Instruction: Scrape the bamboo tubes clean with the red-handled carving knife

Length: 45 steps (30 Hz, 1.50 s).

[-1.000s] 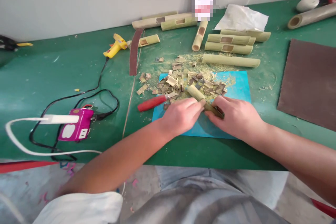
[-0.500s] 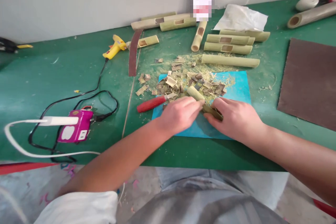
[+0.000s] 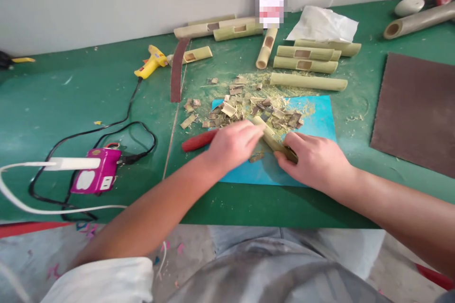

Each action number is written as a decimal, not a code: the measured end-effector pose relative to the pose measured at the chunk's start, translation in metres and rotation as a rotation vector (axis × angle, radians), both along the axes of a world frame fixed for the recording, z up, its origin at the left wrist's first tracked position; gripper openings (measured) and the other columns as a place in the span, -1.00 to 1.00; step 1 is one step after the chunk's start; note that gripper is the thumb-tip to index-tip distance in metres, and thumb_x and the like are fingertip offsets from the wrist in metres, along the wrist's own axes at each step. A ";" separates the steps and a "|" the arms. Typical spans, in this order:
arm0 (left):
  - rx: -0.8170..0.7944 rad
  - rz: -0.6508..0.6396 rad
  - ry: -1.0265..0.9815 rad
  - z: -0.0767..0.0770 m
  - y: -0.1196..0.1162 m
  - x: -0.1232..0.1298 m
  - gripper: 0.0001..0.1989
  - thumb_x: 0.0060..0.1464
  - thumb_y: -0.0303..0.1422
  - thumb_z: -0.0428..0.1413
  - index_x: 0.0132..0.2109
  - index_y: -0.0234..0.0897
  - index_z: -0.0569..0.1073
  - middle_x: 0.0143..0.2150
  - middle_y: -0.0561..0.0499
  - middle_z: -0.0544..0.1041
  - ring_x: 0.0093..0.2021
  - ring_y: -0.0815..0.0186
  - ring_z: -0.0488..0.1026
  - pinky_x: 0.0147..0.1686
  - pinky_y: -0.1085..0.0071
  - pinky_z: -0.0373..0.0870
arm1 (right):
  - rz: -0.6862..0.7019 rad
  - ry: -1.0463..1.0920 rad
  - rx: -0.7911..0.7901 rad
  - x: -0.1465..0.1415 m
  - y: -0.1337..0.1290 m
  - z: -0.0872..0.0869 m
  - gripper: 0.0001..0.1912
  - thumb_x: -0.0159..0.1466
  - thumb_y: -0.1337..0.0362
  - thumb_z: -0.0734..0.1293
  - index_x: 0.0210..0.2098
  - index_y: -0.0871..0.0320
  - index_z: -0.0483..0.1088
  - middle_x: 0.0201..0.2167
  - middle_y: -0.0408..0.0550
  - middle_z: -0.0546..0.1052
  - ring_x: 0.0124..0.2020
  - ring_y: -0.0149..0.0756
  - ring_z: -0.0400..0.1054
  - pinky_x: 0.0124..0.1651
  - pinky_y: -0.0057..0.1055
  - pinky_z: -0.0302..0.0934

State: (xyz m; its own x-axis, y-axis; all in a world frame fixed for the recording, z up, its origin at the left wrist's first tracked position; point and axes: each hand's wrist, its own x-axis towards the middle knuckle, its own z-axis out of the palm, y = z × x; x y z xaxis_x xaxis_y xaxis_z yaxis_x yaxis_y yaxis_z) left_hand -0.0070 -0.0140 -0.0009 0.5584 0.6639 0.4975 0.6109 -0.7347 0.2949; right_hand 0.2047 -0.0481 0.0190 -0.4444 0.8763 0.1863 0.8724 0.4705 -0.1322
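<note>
— Where is the bamboo tube (image 3: 273, 139) lying?

— It is slanting across the blue sheet (image 3: 322, 120), inside that sheet's edges, facing the middle of the front edge of the tabletop (image 3: 220, 203).

— How are the hands working?

— The right hand (image 3: 314, 156) is grasping the tube's near end, its grip closing round it, probably for steadiness. The left hand (image 3: 236, 144) is resting its fingers over the far end; whether that grip is clenching anything, the view is not showing.

— Why the slant?

— It is likely pointing the near end into the right palm and presenting the far end to the left fingers. The sheet is presumably catching chips (image 3: 229, 110), which are crowding its far edge.

— Where is room opening?

— On the right, between the blue sheet's right edge and the brown sheet (image 3: 414, 113); also in front, where a green strip is running along the tabletop's front edge. Leftward, a red handle (image 3: 199, 141) is jutting past the blue sheet's left edge beside the left hand, probably narrowing that side. Beyond the far edge, another tube (image 3: 308, 81) is lying crosswise.
</note>
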 end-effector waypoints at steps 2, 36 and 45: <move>0.043 0.031 -0.013 0.000 0.000 0.000 -0.77 0.32 -0.42 -0.02 -0.10 -0.38 0.52 -0.28 -0.10 0.59 -0.27 0.34 0.55 -0.19 0.42 0.51 | 0.005 -0.005 -0.005 0.000 -0.001 0.000 -0.75 0.26 0.14 0.21 -0.44 0.15 0.35 -0.57 -0.13 0.43 -0.59 -0.39 0.20 -0.50 -0.39 -0.21; -0.016 0.022 -0.002 0.004 -0.003 0.001 -0.79 0.30 -0.45 -0.01 -0.11 -0.42 0.52 -0.24 -0.13 0.60 -0.22 0.30 0.57 -0.16 0.40 0.51 | 0.070 0.049 0.182 -0.004 -0.004 -0.004 -0.78 0.26 0.22 0.24 -0.47 0.17 0.35 -0.59 -0.15 0.41 -0.63 -0.44 0.12 -0.51 -0.39 -0.18; 0.040 -0.017 0.042 0.001 -0.002 0.002 -0.81 0.29 -0.45 0.01 -0.12 -0.40 0.51 -0.32 -0.07 0.58 -0.31 0.32 0.55 -0.26 0.43 0.51 | 0.076 0.009 0.148 -0.006 -0.005 -0.001 -0.80 0.25 0.23 0.23 -0.47 0.16 0.35 -0.58 -0.15 0.41 -0.61 -0.42 0.13 -0.49 -0.38 -0.16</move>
